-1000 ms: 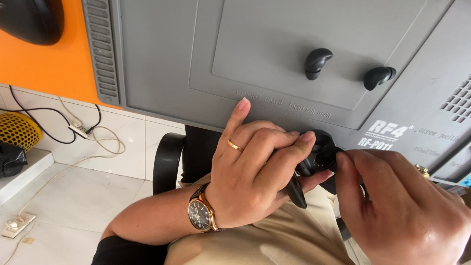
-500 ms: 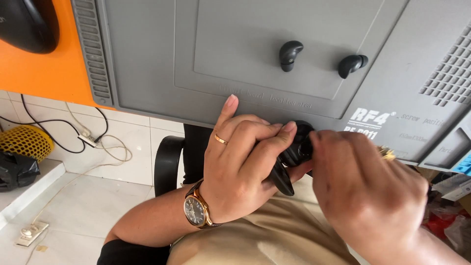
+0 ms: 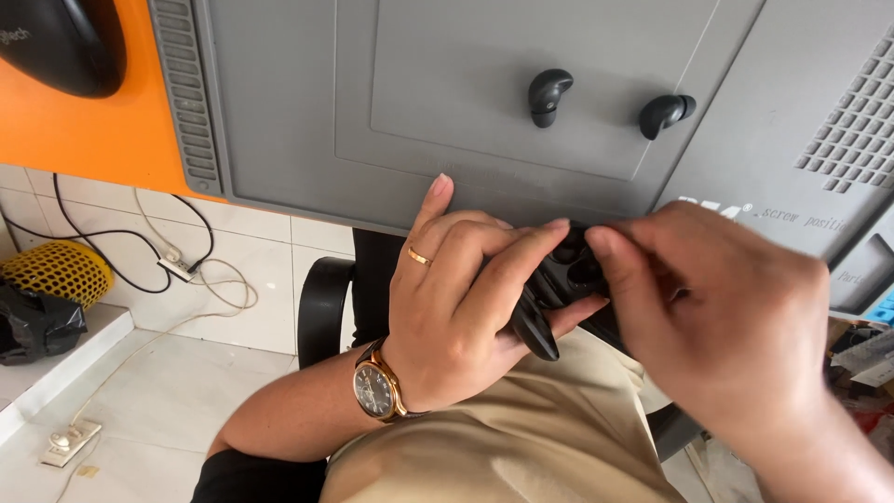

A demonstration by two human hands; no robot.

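Change since earlier frames: both hands are drifting slightly left under the mat edge; earbuds staying put.
Left hand (image 3: pixel 456 307): curling around the black earbud charging case (image 3: pixel 559 284), cradling it above the lap.
Right hand (image 3: pixel 717 317): fingertips pinching at the case's open wells.
Earbuds (image 3: pixel 548 96): two lying apart on the grey repair mat (image 3: pixel 279 102).
Technique: steadying the case firmly seems advisable while picking.

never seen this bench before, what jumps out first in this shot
At centre, the left hand, with gold ring and watch, and the right hand hold a small open black plastic case. Above it, two black earbuds lie on the grey rubber work mat; an orange desk surface shows upper left.
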